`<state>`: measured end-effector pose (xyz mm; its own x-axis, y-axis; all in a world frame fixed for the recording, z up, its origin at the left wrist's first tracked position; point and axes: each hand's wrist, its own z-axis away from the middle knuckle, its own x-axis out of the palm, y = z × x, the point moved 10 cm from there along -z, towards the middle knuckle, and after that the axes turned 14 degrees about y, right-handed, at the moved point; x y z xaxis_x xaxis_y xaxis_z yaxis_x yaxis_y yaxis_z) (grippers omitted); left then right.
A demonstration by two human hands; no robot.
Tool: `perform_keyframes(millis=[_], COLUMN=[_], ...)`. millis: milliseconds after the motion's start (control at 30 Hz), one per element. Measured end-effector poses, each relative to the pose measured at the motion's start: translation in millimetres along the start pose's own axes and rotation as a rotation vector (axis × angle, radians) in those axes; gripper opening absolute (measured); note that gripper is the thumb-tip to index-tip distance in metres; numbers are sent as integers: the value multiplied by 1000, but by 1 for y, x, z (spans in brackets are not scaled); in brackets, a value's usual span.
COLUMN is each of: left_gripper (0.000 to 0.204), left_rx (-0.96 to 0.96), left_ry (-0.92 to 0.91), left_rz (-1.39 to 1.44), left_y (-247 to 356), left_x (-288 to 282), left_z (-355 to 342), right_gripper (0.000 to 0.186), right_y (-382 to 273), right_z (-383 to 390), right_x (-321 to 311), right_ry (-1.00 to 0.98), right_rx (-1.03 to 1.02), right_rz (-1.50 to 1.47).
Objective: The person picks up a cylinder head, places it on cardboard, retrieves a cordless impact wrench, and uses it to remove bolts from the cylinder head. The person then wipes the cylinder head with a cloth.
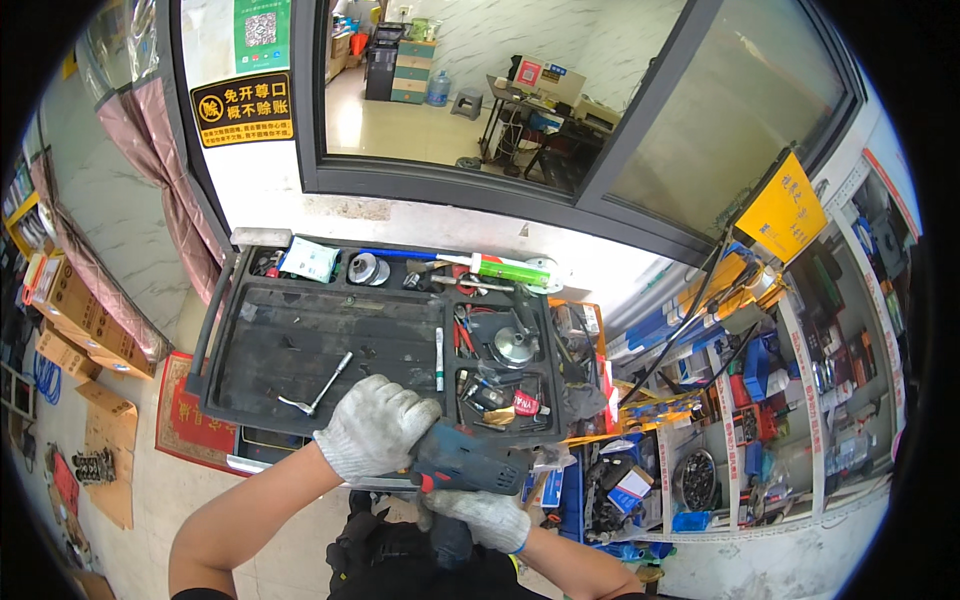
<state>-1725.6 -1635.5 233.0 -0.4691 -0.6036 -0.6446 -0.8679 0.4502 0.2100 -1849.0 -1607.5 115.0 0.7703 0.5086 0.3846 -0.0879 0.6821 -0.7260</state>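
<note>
My left hand [378, 425], in a white knit glove, is closed at the front end of a dark blue-grey power tool [470, 460] with a red button. My right hand [485, 517], also gloved, is wrapped round the tool's lower part, low in front of my body; some fingers are hidden. Just beyond my left hand, a ratchet wrench [330, 378] lies in the black top tray of a tool cart [270, 350], beside a white tube [439, 358]. The tray's compartments hold pliers [463, 335], metal pulley-like parts [513, 346] and small bottles [525, 402].
A window [616, 150] in a white wall is behind the cart. At right are cluttered shelves [730, 450], blue bins [572, 500] and long boxes [650, 325]. At left are curtains [160, 170], stacked cardboard boxes [90, 315] and metal parts on floor cardboard [95, 466].
</note>
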Motion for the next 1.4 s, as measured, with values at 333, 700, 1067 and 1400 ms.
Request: perform_keyframes(millis=[333, 700, 1067, 1400], left_gripper=[49, 61, 58, 49], left_rx=[-158, -1182, -687, -568], left_ry=[274, 349, 297, 187], left_rz=[-83, 1317, 769, 655], left_y=[-1, 2, 40, 56], left_x=[-54, -35, -52, -50], left_z=[-42, 38, 15, 6], right_gripper=[27, 69, 41, 38], right_y=[-33, -50, -26, -28], right_z=[-4, 3, -21, -29], right_x=[7, 2, -23, -9], right_ry=[-87, -71, 102, 200], right_rx=[-103, -539, -650, -737], right_rz=[-86, 233, 286, 339])
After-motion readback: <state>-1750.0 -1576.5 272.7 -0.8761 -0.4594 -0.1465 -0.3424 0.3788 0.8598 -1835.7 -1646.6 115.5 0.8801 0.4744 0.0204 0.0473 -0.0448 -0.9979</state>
